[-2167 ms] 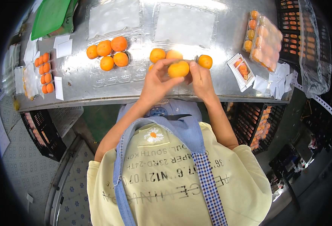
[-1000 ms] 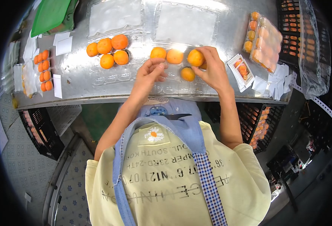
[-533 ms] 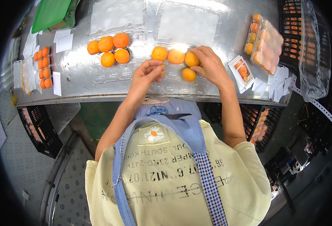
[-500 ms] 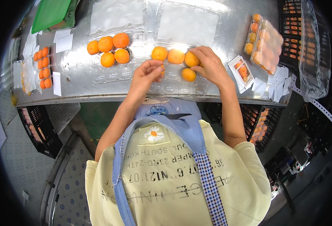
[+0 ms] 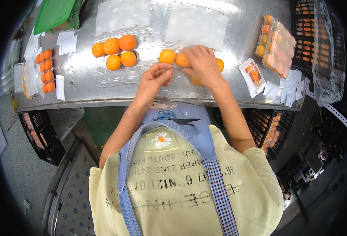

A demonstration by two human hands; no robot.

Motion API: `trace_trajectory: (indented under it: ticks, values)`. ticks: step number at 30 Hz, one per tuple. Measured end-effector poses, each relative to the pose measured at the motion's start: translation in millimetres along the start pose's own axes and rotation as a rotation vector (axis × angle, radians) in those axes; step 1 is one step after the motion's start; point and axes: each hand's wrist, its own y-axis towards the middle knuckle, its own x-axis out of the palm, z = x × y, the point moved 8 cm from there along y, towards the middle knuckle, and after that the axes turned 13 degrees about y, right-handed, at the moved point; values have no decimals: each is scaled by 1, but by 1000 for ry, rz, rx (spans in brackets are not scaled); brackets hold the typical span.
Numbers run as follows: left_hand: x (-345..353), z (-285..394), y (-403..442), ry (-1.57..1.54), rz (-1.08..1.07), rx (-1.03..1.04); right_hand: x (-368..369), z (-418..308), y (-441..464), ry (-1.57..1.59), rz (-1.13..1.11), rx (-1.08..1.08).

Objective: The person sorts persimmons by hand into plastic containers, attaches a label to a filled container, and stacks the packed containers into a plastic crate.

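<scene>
My left hand (image 5: 156, 80) hovers over the near side of a clear plastic fruit tray (image 5: 173, 92), its fingertips pinched together; what lies between them, if anything, is hidden. My right hand (image 5: 203, 65) is curled over an orange (image 5: 182, 60) in the same tray, thumb on the near side and fingers at the far side. To its left sits another orange (image 5: 167, 56). One more orange (image 5: 219, 65) shows past the right hand, and part of a nearer orange (image 5: 196, 81) shows below it. The right palm hides whatever is under it.
Left of my hands, a second clear tray (image 5: 116, 80) holds several oranges (image 5: 112, 46). Filled packs (image 5: 277, 47) stand at right beside printed cards (image 5: 253, 76) and a black crate (image 5: 305, 35). A green container (image 5: 55, 15) stands at far left.
My right hand has moved left from the right-hand oranges onto the middle one. An orange now shows to the right of that hand. My left hand has barely moved.
</scene>
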Motion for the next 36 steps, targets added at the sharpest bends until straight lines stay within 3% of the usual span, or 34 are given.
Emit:
trace_trajectory:
  ticks: [5,11,14,20,26,31,34,36]
  values:
    - [-3,0,-1,-22,13,16,11,11,3,54,-14,-6]
    - [2,12,-2,-45,-15,74,-26,3,-6,634,109,237]
    - [15,27,-6,-152,-74,95,-30,-8,-12,775,115,148]
    - [29,36,-12,-220,-134,151,-33,-35,-14,630,60,-35]
    - [29,37,-13,-611,-298,63,-36,-24,-18,925,217,90]
    - [32,24,-10,-799,-486,11,-31,-7,-24,914,261,195]
    - [30,15,-10,-769,-358,-108,-28,-6,-24,926,227,224]
    - [32,11,-9,-806,-397,-128,-25,-7,-23,930,198,220]
